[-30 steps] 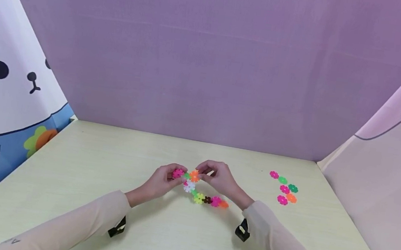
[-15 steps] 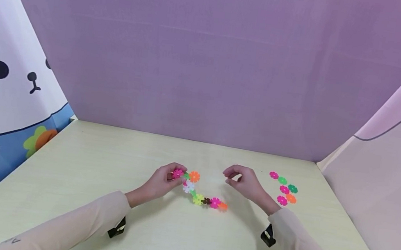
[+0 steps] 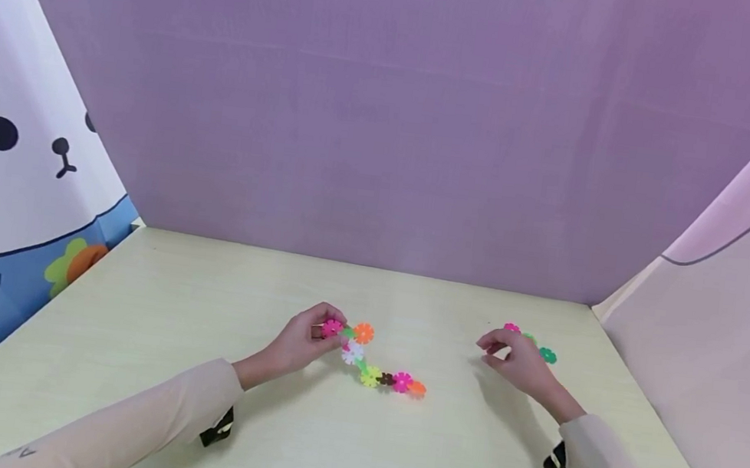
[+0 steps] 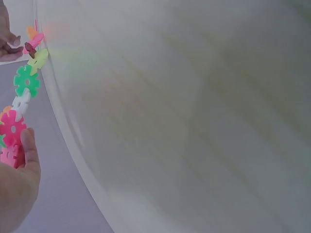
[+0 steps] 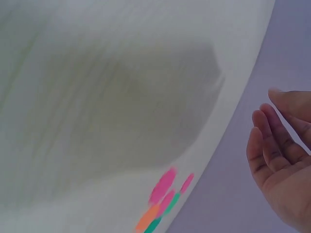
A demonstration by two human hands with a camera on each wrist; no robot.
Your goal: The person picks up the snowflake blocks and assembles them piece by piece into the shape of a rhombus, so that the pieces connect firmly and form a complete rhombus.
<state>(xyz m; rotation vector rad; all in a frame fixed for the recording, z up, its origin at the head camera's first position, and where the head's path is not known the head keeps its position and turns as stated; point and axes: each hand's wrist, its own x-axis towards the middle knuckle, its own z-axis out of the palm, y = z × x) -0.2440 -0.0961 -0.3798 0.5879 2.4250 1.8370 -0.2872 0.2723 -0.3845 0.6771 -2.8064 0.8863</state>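
Observation:
My left hand (image 3: pixel 309 336) pinches the pink end of a chain of interlocked flower-shaped plastic discs (image 3: pixel 369 376). The chain curves down and right through white, green, yellow, dark brown and pink to an orange disc. Near my fingertips an orange disc (image 3: pixel 364 332) sticks out from a green one at the top. In the left wrist view, the thumb presses beside a pink disc (image 4: pixel 12 128). My right hand (image 3: pixel 519 360) is raised over the table at the right with bent, parted fingers and nothing between them. Behind it in the head view are loose flower discs, partly hidden.
A green disc (image 3: pixel 547 355) and a pink disc (image 3: pixel 512 328) show around the right hand. The right wrist view has several loose discs, one of them orange (image 5: pixel 147 218), on the pale table (image 3: pixel 204 269). A purple panel (image 3: pixel 387 127) rises behind the table's far edge.
My right hand has let go of the orange disc at the chain's top and moved right, to the loose discs. My left hand keeps its hold, nearly still.

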